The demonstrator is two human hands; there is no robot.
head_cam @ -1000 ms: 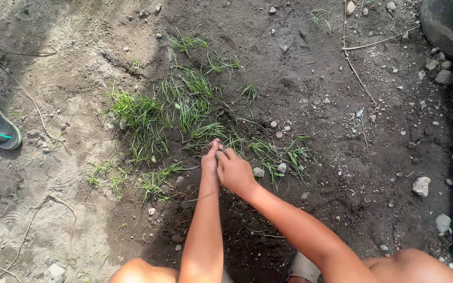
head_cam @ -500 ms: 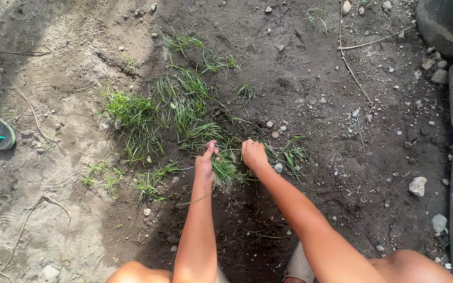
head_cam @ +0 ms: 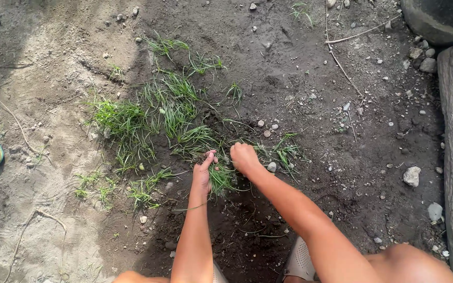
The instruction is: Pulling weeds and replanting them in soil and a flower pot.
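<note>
Gripping one grass tuft (head_cam: pixel 221 177), the left hand (head_cam: pixel 203 175) closes beside it (soil clinging). The right hand (head_cam: pixel 245 157) sits fisted just right of that tuft, the two hands apart.

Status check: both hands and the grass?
Left hand gripping grass tuft. Right hand fisted on the soil beside it. Pebble close by.
</note>
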